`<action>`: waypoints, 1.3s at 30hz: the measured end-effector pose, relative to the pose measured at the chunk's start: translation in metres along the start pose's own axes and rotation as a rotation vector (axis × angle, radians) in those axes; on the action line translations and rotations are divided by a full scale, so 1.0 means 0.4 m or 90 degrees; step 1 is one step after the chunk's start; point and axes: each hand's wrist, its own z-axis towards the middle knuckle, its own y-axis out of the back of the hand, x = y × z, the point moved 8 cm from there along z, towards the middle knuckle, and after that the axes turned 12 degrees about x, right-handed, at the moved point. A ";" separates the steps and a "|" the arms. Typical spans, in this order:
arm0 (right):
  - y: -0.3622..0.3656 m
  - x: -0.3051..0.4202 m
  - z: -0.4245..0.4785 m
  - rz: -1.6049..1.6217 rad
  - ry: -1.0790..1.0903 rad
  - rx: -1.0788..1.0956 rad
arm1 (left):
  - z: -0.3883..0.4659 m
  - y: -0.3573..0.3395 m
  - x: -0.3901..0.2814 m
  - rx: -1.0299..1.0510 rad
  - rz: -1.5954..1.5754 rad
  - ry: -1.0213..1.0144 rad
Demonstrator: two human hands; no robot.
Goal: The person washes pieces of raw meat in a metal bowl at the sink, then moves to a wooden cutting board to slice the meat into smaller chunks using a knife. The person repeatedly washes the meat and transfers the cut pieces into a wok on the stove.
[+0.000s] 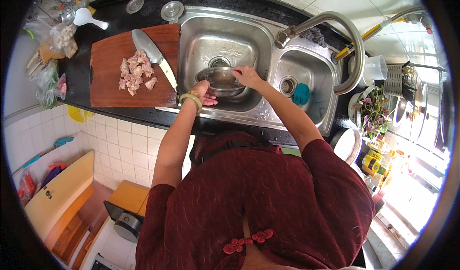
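Note:
A round stainless steel bowl [226, 87] is in the large sink basin [230, 29], beside its drain. My right hand [248, 77] grips the bowl's rim at the upper right, fingers closed on it. At the bowl's left side is my left hand [205, 93], palm up with fingers spread; whether it bears any of the bowl's weight I cannot tell. A bangle circles my left wrist. Left of the sink, a wooden cutting board [107, 69] carries a pile of raw meat pieces [134, 70] and a kitchen knife with a pale handle [154, 52].
The curved faucet [332, 17] arches over the smaller basin [316, 61], where a teal scrubber [301, 94] lies near the drain. Two metal sink strainers [171, 10] sit behind the board. Plastic bags of food [48, 83] are at left; a leafy vegetable [373, 112] and bottles [375, 162] stand at right.

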 end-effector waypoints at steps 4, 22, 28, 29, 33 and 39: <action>0.024 0.106 -0.091 -0.020 0.081 0.103 | -0.026 -0.012 -0.011 0.038 -0.043 -0.002; 0.303 0.209 -0.047 0.054 -0.020 -0.012 | -0.293 -0.062 -0.036 -0.182 -0.065 -0.281; 0.281 0.240 -0.078 0.007 -0.007 0.024 | -0.288 -0.067 0.036 -0.131 0.011 -0.348; 0.310 0.253 -0.089 0.029 -0.010 -0.021 | -0.283 -0.068 0.036 -0.124 0.027 -0.348; 0.336 0.278 -0.148 0.034 -0.017 -0.100 | -0.281 -0.029 0.029 -0.229 0.217 -0.406; 0.389 0.252 -0.402 0.034 -0.083 -0.122 | -0.323 -0.023 0.015 -0.430 0.463 -0.526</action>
